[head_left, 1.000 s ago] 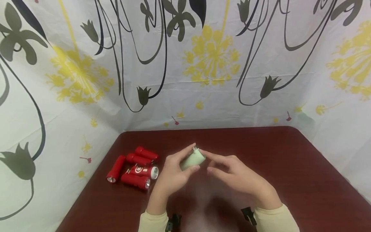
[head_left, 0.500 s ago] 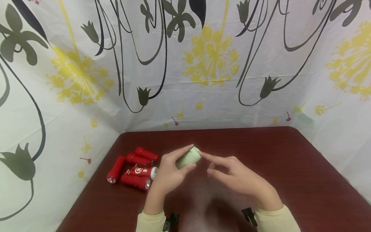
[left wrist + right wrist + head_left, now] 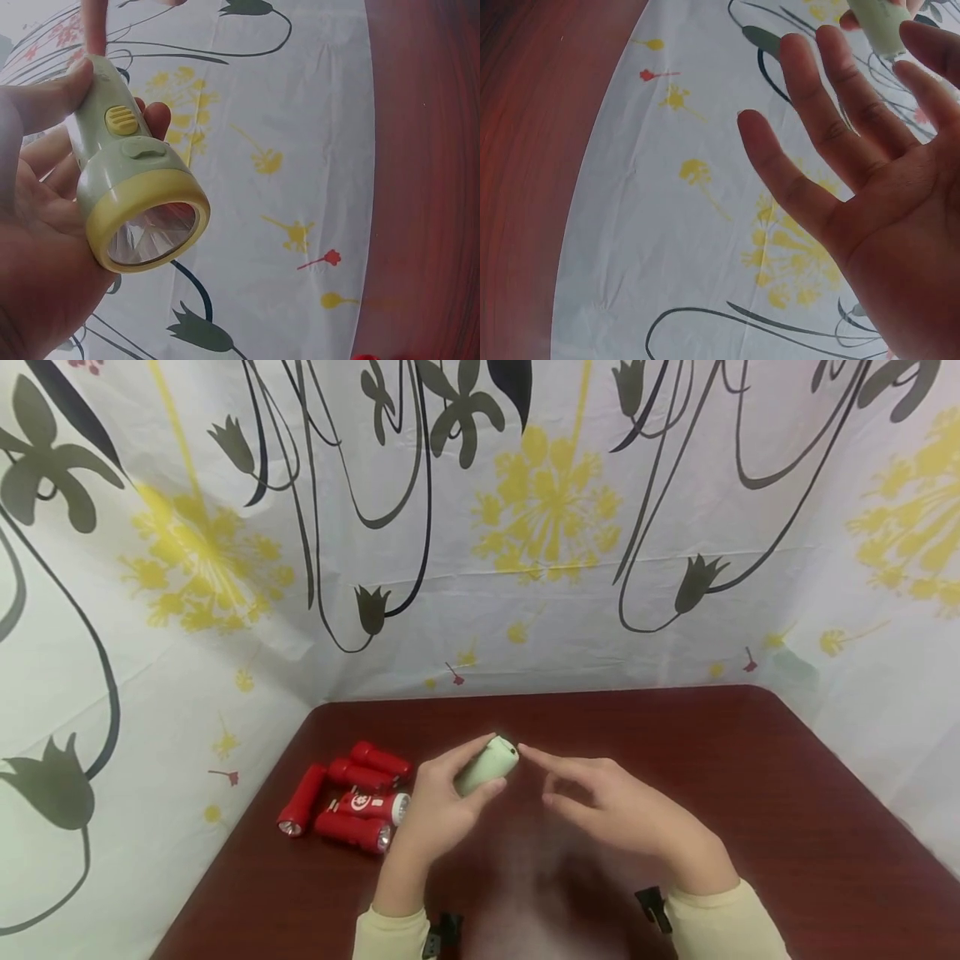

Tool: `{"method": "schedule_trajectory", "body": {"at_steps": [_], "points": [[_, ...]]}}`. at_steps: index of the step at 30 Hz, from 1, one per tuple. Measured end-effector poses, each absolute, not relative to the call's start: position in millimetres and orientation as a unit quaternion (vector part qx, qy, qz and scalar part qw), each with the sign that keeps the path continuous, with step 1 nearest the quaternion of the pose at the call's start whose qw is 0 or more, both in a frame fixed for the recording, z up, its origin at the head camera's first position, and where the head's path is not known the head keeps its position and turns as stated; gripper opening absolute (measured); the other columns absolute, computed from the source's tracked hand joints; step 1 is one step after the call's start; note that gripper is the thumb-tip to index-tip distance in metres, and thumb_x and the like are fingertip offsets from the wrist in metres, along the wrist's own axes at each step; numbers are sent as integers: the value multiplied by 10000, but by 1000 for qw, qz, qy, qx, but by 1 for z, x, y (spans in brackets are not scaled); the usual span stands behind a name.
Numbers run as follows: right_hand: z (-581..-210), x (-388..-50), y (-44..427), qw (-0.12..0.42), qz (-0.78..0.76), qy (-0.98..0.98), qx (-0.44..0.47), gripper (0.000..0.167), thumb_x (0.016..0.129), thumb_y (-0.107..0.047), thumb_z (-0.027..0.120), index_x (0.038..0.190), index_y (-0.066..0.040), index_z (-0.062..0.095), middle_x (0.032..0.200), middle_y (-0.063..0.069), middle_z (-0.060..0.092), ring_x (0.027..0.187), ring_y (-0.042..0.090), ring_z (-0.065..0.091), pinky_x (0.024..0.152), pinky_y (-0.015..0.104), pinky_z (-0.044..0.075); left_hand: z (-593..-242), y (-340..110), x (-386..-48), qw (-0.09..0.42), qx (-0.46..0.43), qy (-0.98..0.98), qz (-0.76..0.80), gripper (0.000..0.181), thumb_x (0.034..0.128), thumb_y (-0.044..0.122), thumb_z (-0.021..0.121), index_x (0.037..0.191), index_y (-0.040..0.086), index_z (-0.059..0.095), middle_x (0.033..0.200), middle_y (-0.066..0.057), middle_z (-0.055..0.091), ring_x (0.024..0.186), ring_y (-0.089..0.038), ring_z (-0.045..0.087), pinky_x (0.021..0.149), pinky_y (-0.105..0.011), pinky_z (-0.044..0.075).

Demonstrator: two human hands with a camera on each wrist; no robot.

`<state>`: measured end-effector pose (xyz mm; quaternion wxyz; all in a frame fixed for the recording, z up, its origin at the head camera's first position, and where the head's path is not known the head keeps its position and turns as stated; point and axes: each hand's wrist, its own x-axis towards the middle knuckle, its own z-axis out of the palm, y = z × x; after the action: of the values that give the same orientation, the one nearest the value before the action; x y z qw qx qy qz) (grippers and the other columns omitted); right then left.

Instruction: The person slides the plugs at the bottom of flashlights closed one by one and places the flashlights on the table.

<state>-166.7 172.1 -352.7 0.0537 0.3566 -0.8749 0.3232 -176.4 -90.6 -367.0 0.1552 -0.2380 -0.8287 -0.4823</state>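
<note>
My left hand (image 3: 442,802) grips a pale green flashlight (image 3: 489,767) by its body. In the left wrist view, the flashlight (image 3: 127,161) shows a yellow ring round its lens and a ribbed yellow switch (image 3: 121,120). Its lens end tilts toward that camera, and the thumb lies along the far end of the body. My right hand (image 3: 622,810) has its index finger extended to the flashlight's tail end; whether the fingertip touches it, I cannot tell. In the right wrist view, the right hand's (image 3: 885,172) other fingers are spread and hold nothing.
Several red flashlights lie together on the left of the dark red-brown table (image 3: 675,743), one of them with a white head (image 3: 399,808). A white sheet (image 3: 480,635) with flower prints hangs behind and beside the table.
Metal prongs stuck out of the green flashlight's tail end a second ago; now they no longer show there. The left hand has shifted slightly left, and the right index fingertip sits close to that end.
</note>
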Motion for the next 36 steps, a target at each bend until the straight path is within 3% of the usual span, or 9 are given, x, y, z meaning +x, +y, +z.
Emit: {"method": "schedule_trajectory", "body": {"at_steps": [10, 25, 27, 30, 33, 36], "points": [[-355, -180, 196, 25, 260, -917, 300, 605, 1061, -246, 652, 1617, -360, 444, 954, -166, 667, 848, -17, 591, 808, 268, 528, -367, -97, -189, 145, -189, -858, -455, 540, 906, 215, 842, 1418, 153, 680, 1348, -49, 736, 1121, -243, 701, 960, -478, 627], [-365, -192, 232, 24, 219, -944, 247, 574, 1043, -218, 658, 1596, -237, 504, 974, -138, 682, 843, 9, 570, 794, 289, 496, -381, -105, -208, 101, -97, -871, -471, 594, 877, 282, 863, 1424, 176, 656, 1353, -89, 720, 1154, -299, 698, 934, -509, 643], [-366, -191, 233, 24, 217, -946, 241, 574, 1045, -226, 659, 1596, -237, 502, 1023, -108, 705, 898, 47, 621, 837, 323, 525, -381, -105, -210, 102, -98, -872, -468, 593, 881, 288, 858, 1424, 168, 654, 1350, -95, 720, 1148, -304, 702, 925, -505, 646], [-367, -191, 235, 30, 213, -947, 237, 564, 1053, -271, 659, 1595, -230, 505, 1230, 24, 723, 1119, 199, 690, 960, 459, 567, -380, -105, -216, 100, -93, -879, -457, 602, 876, 298, 862, 1425, 169, 650, 1350, -87, 720, 1132, -292, 701, 909, -489, 652], [-368, -191, 235, 36, 209, -949, 232, 567, 1054, -321, 664, 1591, -221, 511, 1460, 145, 618, 1353, 363, 606, 1083, 597, 514, -379, -105, -224, 100, -83, -895, -427, 603, 886, 328, 851, 1430, 168, 645, 1343, -79, 724, 1099, -282, 696, 893, -471, 653], [-371, -194, 235, 31, 207, -951, 226, 582, 1049, -350, 670, 1591, -208, 511, 1572, 191, 507, 1447, 431, 502, 1124, 644, 468, -376, -104, -233, 102, -71, -913, -389, 606, 894, 360, 840, 1430, 159, 641, 1316, -88, 731, 1050, -279, 694, 860, -463, 651]]}}
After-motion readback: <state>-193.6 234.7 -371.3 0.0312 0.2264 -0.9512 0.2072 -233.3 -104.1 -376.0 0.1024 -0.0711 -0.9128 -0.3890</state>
